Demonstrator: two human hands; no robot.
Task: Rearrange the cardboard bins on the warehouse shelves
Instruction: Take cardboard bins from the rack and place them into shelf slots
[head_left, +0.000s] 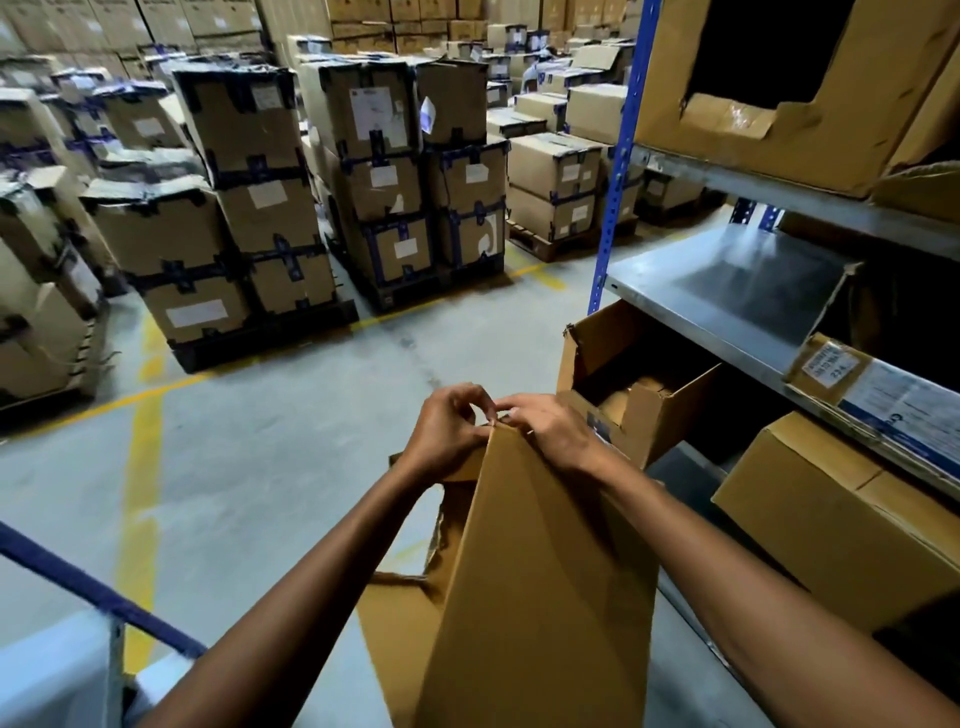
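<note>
Grip centred on the top corner of the tall, folded brown cardboard bin (540, 571): left hand (447, 434) and right hand (553, 431) both pinched it there, seemingly keeping it upright just off the grey metal shelf (753, 291) front edge.

The middle shelf (727, 291) is bare at its left end, with room to reach in between the blue upright (618, 156) and a leaning flap (837, 306). An open bin (639, 384) juts out below it. The folded cardboard (540, 571) blocks the near approach, while the floor (285, 426) is free up to the stacked boxes (249, 208).
</note>
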